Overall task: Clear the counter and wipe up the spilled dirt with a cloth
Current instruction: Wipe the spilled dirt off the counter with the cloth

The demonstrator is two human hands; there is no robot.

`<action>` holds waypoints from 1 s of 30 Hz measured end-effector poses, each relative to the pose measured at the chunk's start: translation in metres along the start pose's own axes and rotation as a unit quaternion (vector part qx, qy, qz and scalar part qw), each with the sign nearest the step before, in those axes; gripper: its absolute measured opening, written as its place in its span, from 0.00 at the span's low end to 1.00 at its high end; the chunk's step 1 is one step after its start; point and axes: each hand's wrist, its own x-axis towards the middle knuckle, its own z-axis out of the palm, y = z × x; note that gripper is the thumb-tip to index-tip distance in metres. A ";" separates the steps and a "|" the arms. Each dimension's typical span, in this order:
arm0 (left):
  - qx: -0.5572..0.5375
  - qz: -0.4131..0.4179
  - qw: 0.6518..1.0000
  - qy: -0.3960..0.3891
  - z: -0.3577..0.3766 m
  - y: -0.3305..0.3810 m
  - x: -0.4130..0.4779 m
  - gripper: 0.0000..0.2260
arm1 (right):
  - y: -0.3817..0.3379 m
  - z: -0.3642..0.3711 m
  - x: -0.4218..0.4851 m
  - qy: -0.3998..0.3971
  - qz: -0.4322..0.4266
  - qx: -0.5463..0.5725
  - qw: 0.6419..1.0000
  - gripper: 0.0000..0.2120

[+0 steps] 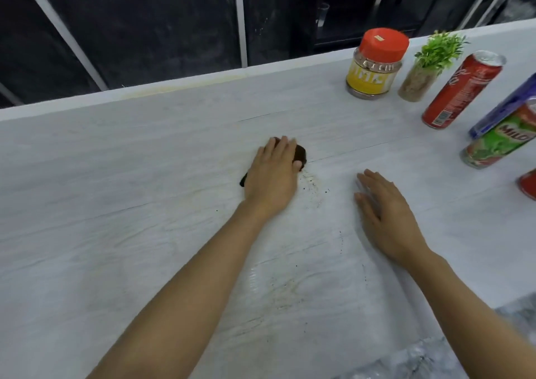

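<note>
My left hand [272, 172] presses flat on a dark brown cloth [301, 155] in the middle of the pale grey counter [116, 190]; only the cloth's edges show past my fingers and wrist. Dark specks of dirt [311, 185] lie just right of that hand, and a thinner trail of dirt with a wet smear [290, 288] runs nearer to me. My right hand [385, 213] rests palm down on the counter to the right, fingers spread, holding nothing.
At the back right stand a jar with an orange lid [374, 65], a small potted plant [426, 68], a red can [461, 88], a blue can [504, 109], a green Milo can [499, 141] and a red object at the edge [529, 183]. Dark cabinets lie beyond the counter's far edge.
</note>
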 end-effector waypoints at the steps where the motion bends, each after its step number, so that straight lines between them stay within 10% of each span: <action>1: 0.004 0.051 0.998 -0.020 0.005 0.026 -0.024 0.23 | 0.002 -0.001 0.000 0.000 -0.001 0.007 1.000 0.20; 6: -0.004 0.212 0.971 -0.114 -0.024 0.011 -0.111 0.23 | 0.010 -0.001 0.000 -0.001 -0.022 0.014 1.000 0.19; 14: 0.021 -0.100 0.995 -0.017 -0.030 -0.053 -0.007 0.24 | 0.011 -0.023 -0.004 -0.007 0.031 0.240 0.970 0.19; 24: -0.001 -0.006 1.000 -0.026 0.060 0.199 -0.119 0.22 | 0.060 -0.061 -0.051 0.068 -0.019 0.209 0.975 0.15; 30: 0.038 -0.080 0.996 0.025 0.029 0.142 -0.206 0.23 | 0.045 -0.042 -0.077 0.010 -0.088 0.123 0.989 0.16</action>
